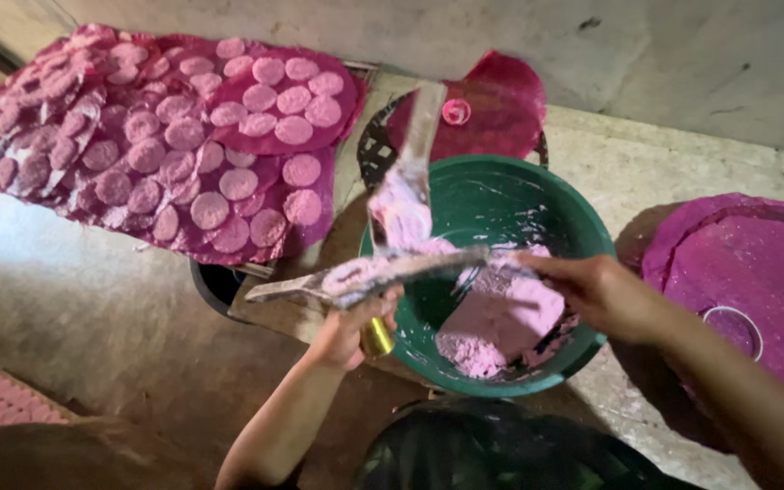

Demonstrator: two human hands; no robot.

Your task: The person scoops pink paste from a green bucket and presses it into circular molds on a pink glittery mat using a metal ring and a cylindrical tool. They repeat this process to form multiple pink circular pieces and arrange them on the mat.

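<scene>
Now, left hand (348, 331): closed on a paste-smeared flat blade (369, 275) over the green basin (583, 231).
Right hand (596, 290): fingers pinching that blade's far end, above pink paste (501, 327).
Beyond basin: trays of pink discs (165, 145).

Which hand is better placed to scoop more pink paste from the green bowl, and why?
Probably the right hand: it already reaches over the green bowl, beside the pink paste. The left hand is outside the rim, gripping a paste-smeared blade.

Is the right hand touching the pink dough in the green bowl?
Cannot tell. In the head view the right hand reaches over the pink dough in the green bowl, but motion blur hides any contact or gap at the fingertips.
</scene>
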